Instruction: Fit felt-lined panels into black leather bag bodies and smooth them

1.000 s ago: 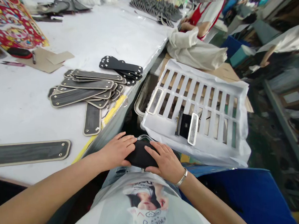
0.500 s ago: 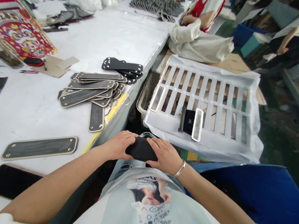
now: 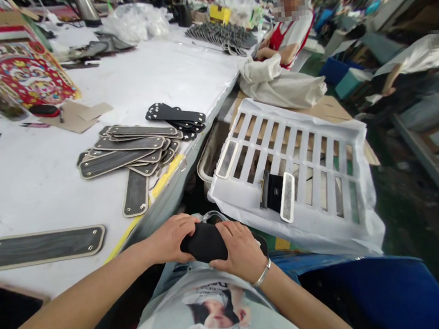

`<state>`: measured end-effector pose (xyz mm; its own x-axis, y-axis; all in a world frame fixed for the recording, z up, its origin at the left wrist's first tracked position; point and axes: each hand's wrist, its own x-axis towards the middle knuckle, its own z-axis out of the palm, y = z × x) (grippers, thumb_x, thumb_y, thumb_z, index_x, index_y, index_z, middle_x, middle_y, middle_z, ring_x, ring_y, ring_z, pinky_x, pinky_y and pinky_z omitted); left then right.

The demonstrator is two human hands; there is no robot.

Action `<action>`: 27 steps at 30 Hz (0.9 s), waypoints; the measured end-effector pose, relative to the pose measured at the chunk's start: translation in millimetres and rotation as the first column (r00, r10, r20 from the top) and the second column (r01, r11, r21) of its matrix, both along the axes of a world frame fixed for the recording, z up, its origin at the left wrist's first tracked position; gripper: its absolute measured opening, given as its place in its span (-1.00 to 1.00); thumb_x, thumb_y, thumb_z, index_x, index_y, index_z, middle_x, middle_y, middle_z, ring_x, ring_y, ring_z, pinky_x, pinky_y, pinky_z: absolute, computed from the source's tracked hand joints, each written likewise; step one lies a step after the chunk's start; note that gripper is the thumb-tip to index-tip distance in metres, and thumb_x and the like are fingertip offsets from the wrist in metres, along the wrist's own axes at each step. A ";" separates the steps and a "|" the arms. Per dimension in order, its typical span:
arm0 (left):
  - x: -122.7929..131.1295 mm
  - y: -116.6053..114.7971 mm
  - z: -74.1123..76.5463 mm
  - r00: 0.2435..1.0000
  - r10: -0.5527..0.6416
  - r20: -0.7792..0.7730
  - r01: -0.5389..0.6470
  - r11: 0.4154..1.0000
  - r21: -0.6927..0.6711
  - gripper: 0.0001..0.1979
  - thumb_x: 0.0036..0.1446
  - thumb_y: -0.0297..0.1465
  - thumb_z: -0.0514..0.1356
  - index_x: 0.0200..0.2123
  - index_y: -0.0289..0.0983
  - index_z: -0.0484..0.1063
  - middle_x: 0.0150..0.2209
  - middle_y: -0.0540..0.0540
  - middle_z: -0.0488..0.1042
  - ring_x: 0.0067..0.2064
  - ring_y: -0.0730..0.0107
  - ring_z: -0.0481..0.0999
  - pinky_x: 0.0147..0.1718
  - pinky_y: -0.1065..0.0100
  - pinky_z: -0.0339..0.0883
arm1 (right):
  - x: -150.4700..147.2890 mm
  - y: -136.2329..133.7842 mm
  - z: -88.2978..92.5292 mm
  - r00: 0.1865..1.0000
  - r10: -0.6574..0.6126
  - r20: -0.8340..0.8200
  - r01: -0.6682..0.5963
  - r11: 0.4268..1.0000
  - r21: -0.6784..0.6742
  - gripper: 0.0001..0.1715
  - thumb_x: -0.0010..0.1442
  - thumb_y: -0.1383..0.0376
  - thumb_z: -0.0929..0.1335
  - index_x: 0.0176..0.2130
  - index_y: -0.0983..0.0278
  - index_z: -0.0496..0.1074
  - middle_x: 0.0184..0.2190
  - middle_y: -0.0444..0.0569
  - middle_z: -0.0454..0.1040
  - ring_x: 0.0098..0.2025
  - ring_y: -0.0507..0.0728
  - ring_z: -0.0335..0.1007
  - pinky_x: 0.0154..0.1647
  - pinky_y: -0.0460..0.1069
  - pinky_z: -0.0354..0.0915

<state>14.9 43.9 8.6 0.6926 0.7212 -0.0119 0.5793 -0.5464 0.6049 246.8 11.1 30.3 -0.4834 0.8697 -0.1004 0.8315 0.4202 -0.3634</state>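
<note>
Low in front of my shirt, a flat black strip with rounded ends (image 3: pixel 204 242) is gripped between both hands. My left hand (image 3: pixel 172 238) is closed on its left end, thumb below and fingers above. Farther right, my right hand (image 3: pixel 240 248) wraps round the strip, and a dark end sticks out past it. On the table to the left lies a pile of grey strips with pale edges and small metal eyelets (image 3: pixel 126 144). A single grey strip (image 3: pixel 45 246) lies nearer me. Black strips (image 3: pixel 177 114) are heaped behind the pile.
A white slatted tray (image 3: pixel 262 227) stands right of the table, holding pale-framed strips (image 3: pixel 288 198) and a black part. A blue bin (image 3: pixel 385 288) is below it. A co-worker (image 3: pixel 289 37) is beyond the tray. A dark phone-like slab (image 3: pixel 14 307) lies at lower left.
The view has tilted up, so the table, tray and hands appear lower and more of the room shows. Both hands keep their hold on the black strip.
</note>
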 end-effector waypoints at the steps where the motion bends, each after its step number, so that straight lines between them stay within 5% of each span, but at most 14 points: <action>1: 0.0 0.6 -0.5 1.000 0.004 0.015 -0.004 1.000 -0.014 -0.58 -0.32 -0.34 0.34 -0.38 -0.23 0.20 0.00 -0.18 0.37 0.02 0.12 0.30 0.01 0.17 0.18 | 0.5 0.9 0.6 1.000 0.003 -0.001 -0.003 1.000 -0.005 -0.11 -0.20 -0.01 0.48 0.05 0.29 0.25 -0.03 0.08 0.32 -0.02 0.26 0.21 0.00 0.15 0.15; 7: -1.1 3.4 -6.8 0.997 0.016 0.073 -0.012 0.999 -0.051 -0.57 -0.33 -0.34 0.34 -0.38 -0.22 0.18 0.00 -0.18 0.36 0.02 0.11 0.30 0.02 0.15 0.17 | -8.3 7.1 -3.9 1.000 -0.014 0.023 0.014 1.000 0.002 -0.20 -0.04 -0.19 0.34 -0.02 0.33 0.28 -0.13 0.12 0.38 -0.09 0.27 0.28 -0.06 0.16 0.17; 12: -2.0 4.0 -10.6 0.997 0.003 0.082 -0.001 1.000 -0.028 -0.58 -0.32 -0.34 0.34 -0.38 -0.22 0.20 -0.01 -0.18 0.36 0.03 0.11 0.29 0.05 0.15 0.13 | -25.2 19.0 -13.0 0.984 -0.091 0.156 0.089 0.996 0.017 -0.48 0.14 -0.12 0.22 -0.26 0.26 0.34 -0.32 0.04 0.42 -0.22 0.23 0.34 -0.22 0.10 0.21; 16: -1.9 4.5 -4.7 0.997 0.036 0.071 -0.030 0.996 -0.079 -0.56 -0.32 -0.34 0.35 -0.35 -0.23 0.22 0.02 -0.20 0.34 0.05 0.09 0.28 0.05 0.13 0.14 | -29.0 28.2 -16.9 0.979 -0.093 0.183 0.089 0.996 0.028 -0.57 0.20 -0.06 0.21 -0.26 0.23 0.35 -0.32 0.00 0.43 -0.24 0.20 0.35 -0.26 0.05 0.23; 23: -12.3 0.3 -0.9 0.966 0.188 0.176 -0.111 0.921 -0.373 -0.47 -0.11 -0.21 0.29 -0.08 -0.21 0.21 0.11 -0.19 0.27 0.07 0.14 0.30 0.03 0.12 0.20 | -28.8 30.6 -15.4 0.972 -0.125 0.200 0.124 0.992 0.017 -0.49 0.24 -0.07 0.14 -0.22 0.24 0.40 -0.32 0.01 0.45 -0.23 0.17 0.38 -0.25 0.02 0.24; 27: -11.2 -3.6 -5.6 0.922 0.348 0.168 -0.256 0.876 -0.409 -0.53 0.05 -0.28 0.16 0.05 -0.20 0.19 0.05 -0.14 0.33 0.05 0.20 0.33 0.07 0.16 0.16 | -10.5 24.8 -7.9 0.953 -0.159 0.260 0.169 0.985 -0.016 -0.34 0.19 -0.17 0.10 -0.23 0.29 0.42 -0.31 0.08 0.46 -0.21 0.22 0.39 -0.21 0.05 0.24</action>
<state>3.6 40.4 3.0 0.4574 0.8689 -0.1893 0.4993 -0.0749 0.8632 236.3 35.9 22.4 -0.2879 0.9280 -0.2364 0.9551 0.2602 -0.1419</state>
